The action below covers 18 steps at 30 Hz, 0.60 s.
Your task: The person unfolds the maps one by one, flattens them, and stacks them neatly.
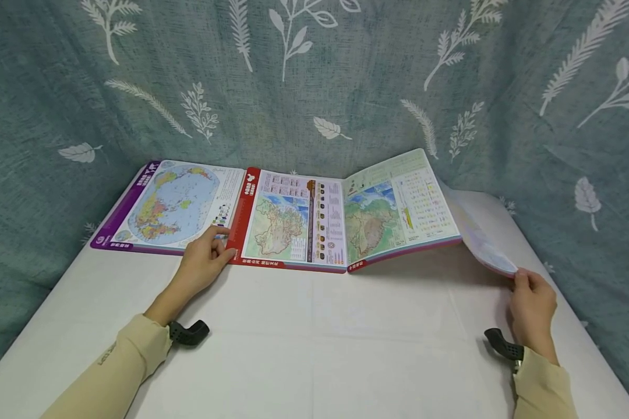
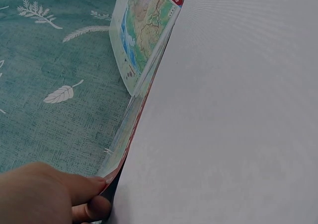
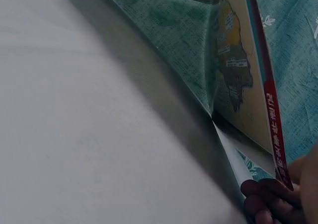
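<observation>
It's a screened-off nook (leaf-print curtain (image 1: pixel 367 75), white table (image 1: pixel 346 337))

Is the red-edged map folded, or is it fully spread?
The map is partly spread: its left panel lies flat, the next panel slants upward, and the right hand holds its right end.

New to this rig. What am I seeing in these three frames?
No robot here: these are a person's bare hands. The head view comes from a camera worn on the head, looking forward and down. The left wrist and right wrist views come from a camera on each wrist, showing that hand's work.

On the white tabletop lie a purple-edged world map and, to its right, a red-edged fold-out China map, partly unfolded. The left hand pinches its lower left corner. The right hand holds a corner of its rightmost panel, raised off the table.
</observation>
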Motion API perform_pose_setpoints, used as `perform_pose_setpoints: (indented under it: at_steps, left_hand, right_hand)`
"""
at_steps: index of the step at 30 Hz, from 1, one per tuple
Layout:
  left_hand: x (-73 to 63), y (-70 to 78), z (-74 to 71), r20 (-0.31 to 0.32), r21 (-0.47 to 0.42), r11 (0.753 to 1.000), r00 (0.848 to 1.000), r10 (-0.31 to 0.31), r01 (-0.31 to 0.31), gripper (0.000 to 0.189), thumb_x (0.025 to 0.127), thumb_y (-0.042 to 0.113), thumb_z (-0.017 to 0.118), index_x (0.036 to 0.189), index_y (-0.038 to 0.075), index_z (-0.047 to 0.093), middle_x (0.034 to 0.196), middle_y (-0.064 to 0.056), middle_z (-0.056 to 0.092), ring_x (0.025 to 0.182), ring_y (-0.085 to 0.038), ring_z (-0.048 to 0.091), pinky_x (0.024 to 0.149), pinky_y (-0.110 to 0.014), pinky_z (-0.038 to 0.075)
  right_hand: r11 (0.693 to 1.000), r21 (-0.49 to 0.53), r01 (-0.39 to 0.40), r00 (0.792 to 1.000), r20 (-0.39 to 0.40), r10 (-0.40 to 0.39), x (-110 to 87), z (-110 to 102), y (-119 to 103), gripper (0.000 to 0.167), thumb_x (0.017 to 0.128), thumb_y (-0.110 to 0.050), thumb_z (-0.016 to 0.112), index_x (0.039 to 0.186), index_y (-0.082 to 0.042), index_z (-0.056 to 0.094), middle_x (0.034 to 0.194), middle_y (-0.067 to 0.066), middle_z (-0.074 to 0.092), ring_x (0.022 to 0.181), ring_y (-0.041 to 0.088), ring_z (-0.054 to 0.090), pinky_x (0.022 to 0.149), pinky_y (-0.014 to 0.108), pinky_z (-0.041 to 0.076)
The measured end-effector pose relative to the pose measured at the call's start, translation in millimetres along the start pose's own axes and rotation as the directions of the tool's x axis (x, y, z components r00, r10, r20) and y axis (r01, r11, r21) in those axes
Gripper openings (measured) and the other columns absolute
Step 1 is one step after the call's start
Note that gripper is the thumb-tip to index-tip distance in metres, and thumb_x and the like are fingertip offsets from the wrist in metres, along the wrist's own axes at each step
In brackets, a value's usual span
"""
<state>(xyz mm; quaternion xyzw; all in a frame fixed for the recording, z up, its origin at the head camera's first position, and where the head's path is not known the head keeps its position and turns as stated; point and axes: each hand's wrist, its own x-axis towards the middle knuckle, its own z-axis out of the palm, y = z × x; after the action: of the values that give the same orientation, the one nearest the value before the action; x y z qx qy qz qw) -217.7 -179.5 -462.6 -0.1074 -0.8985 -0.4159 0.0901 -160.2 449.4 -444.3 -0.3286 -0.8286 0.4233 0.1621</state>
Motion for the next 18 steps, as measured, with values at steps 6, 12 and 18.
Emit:
perform_pose_setpoints:
  at_steps: [6,12,18]
  left_hand:
    - [0.2,0.7,-0.5,0.004,-0.005,1.0,1.0,-0.004,0.004,0.041,0.097,0.008,0.073,0.134,-0.002,0.057,0.069,-0.002,0.054,0.059,-0.013,0.042,0.063,-0.029,0.033]
    - [-0.1,0.0,0.2,0.007,-0.007,1.0,1.0,-0.013,0.013,0.042,0.097,0.008,0.073,0.134,-0.002,0.057,0.069,-0.003,0.054,0.06,-0.014,0.043,0.062,-0.028,0.033]
    - [0.1,0.5,0.5,0.006,-0.005,1.0,1.0,-0.011,0.011,0.042,0.097,0.008,0.073,0.134,-0.002,0.057,0.069,-0.003,0.053,0.059,-0.014,0.042,0.062,-0.028,0.033]
  right_hand:
    - [0.999,0.043,-0.022,1.0,-0.019,0.023,2.9,-2.2,3.4,0.058,0.108,-0.045,0.05,0.155,-0.01,0.052,0.093,-0.024,0.054,0.082,-0.005,0.051,0.069,0.015,0.04]
    - [0.999,0.043,-0.001,0.994,-0.108,0.006,6.2,-4.9,10.1,0.059,0.103,-0.043,0.062,0.151,-0.01,0.056,0.09,-0.023,0.05,0.079,-0.003,0.047,0.065,0.012,0.039]
    - [1.0,0.026,-0.018,0.992,-0.125,0.021,14.2,-13.6,16.1,0.069,0.101,-0.046,0.064,0.158,-0.011,0.048,0.102,-0.013,0.051,0.084,-0.001,0.044,0.065,0.011,0.038]
